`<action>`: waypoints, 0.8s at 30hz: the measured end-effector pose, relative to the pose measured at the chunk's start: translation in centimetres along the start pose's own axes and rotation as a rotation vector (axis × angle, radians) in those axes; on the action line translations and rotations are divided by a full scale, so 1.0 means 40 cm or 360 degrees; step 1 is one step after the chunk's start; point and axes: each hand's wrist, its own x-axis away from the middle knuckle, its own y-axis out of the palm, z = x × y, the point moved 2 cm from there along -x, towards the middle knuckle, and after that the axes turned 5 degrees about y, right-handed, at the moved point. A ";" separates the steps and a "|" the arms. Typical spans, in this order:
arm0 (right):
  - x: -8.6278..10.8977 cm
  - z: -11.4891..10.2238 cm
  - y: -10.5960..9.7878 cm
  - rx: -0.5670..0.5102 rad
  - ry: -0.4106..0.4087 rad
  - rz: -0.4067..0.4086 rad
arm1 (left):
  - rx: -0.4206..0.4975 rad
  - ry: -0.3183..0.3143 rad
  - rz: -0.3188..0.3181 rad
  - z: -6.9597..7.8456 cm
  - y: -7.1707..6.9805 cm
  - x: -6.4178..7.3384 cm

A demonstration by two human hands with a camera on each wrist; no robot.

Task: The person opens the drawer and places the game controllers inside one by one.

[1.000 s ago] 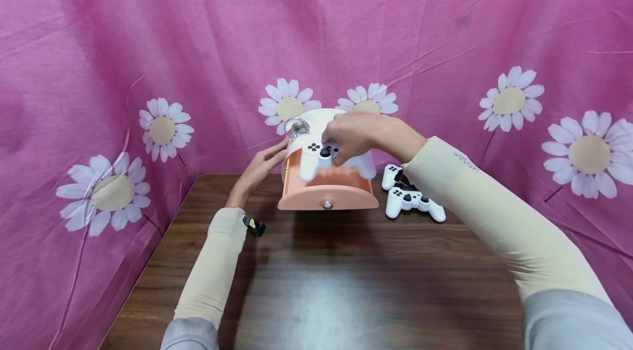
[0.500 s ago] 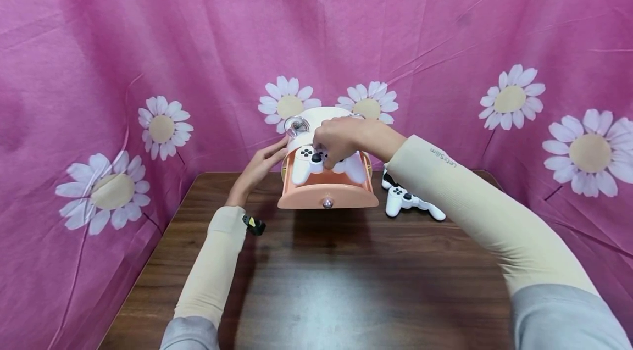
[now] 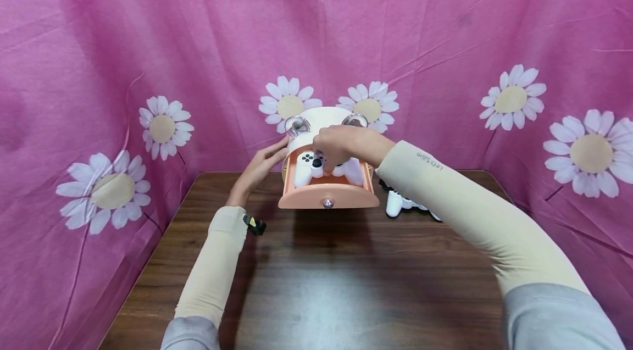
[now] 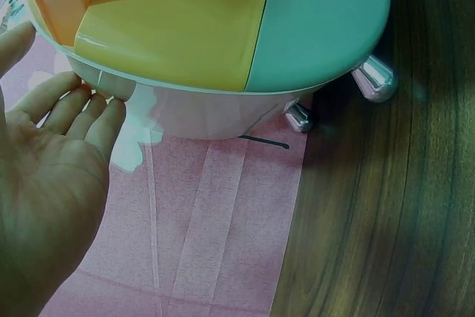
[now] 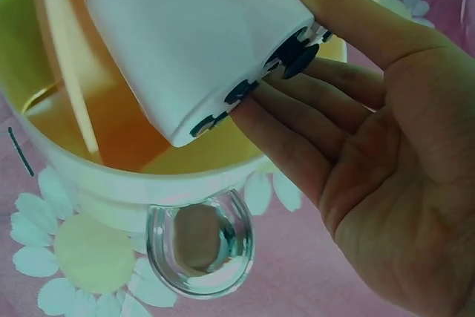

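My right hand (image 3: 346,143) grips a white game controller (image 3: 303,175) by its middle, with thumb and fingers on opposite sides in the right wrist view. The controller is low inside a pulled-out peach drawer (image 3: 296,197) with a round silver knob. That drawer belongs to a small white-topped cabinet (image 3: 323,115), whose yellow panel (image 4: 178,24) and green panel (image 4: 326,27) show in the left wrist view. At the cabinet's left side my left hand (image 3: 259,167) rests straight fingertips against its white shell.
Right of the cabinet, another white controller (image 3: 394,204) lies on the wooden table (image 3: 316,284), partly covered by my right sleeve. Clear ear-shaped rings (image 3: 297,126) stick up from the cabinet top. A pink daisy-print curtain (image 3: 316,20) hangs behind the table.
My right hand has carried the controller left and slightly down into the drawer. My right sleeve now covers more of the controller on the table. The left hand has stayed put.
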 end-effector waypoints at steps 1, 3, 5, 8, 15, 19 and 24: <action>0.000 0.000 0.003 0.0009 0.0001 0.0004 | -0.0001 -0.0001 0.0000 0.000 0.000 0.000; 0.000 0.000 0.007 0.0024 0.0005 0.0009 | -0.0008 -0.0002 -0.0002 0.002 0.001 0.001; 0.000 0.000 0.009 0.0032 0.0019 0.0015 | -0.0008 -0.0005 -0.0004 0.004 0.001 0.001; 0.001 0.002 0.010 0.0033 0.0032 0.0015 | 0.0005 -0.0004 -0.0010 0.009 0.002 0.002; 0.003 0.005 0.008 0.0013 0.0040 -0.0018 | 0.0023 -0.0012 -0.0028 0.011 0.001 0.000; 0.005 0.006 0.005 0.0022 0.0031 -0.0047 | 0.0013 0.0013 -0.0020 0.008 0.001 0.000; 0.019 0.001 -0.001 0.0028 0.0026 -0.0011 | 0.0039 -0.0031 -0.0018 0.008 0.001 0.003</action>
